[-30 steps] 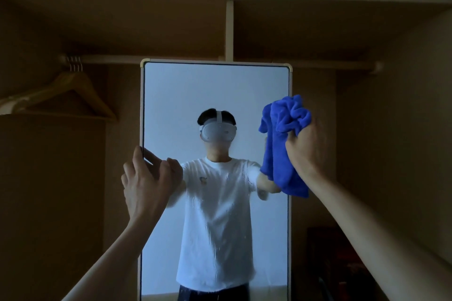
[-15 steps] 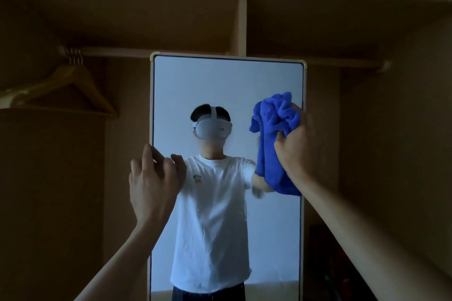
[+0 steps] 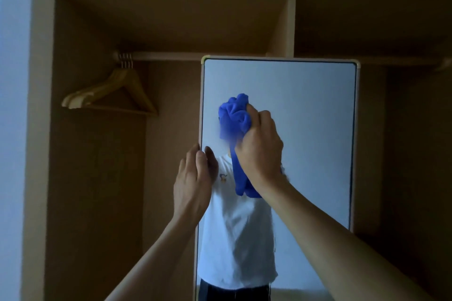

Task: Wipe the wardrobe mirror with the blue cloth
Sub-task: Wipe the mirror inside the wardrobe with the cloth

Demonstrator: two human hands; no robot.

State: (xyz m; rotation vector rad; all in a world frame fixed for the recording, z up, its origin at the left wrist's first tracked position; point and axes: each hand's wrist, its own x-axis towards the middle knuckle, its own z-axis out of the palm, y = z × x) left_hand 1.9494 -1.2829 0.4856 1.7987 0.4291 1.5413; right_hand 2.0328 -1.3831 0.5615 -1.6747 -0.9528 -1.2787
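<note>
A wooden wardrobe (image 3: 171, 19) stands open in dim light and fills the view behind both hands, its shelf well above the fingertips. A tall mirror (image 3: 305, 105) with a pale frame stands upright inside it, directly under the fingers of both hands, its top edge above them and its right edge far to their right. The glass shows a person in a white T-shirt (image 3: 239, 227), below and between the two sets of fingers. A rail (image 3: 166, 56) runs across the wardrobe above the fingertips. From it a bunch of wooden hangers (image 3: 110, 95) hangs up and well to the left of the left fingers.

The right hand (image 3: 261, 149) reaches into the upper left part of the glass, its fingers curled tight round the blue cloth (image 3: 234, 115). The cloth bulges out above and to the left of those knuckles, bunched against the mirror, and a tail of it hangs below the wrist. The left hand (image 3: 193, 183) is raised just below and left of the cloth. Its fingers are nearly straight and close together, with the tips touching the mirror's left frame.
</note>
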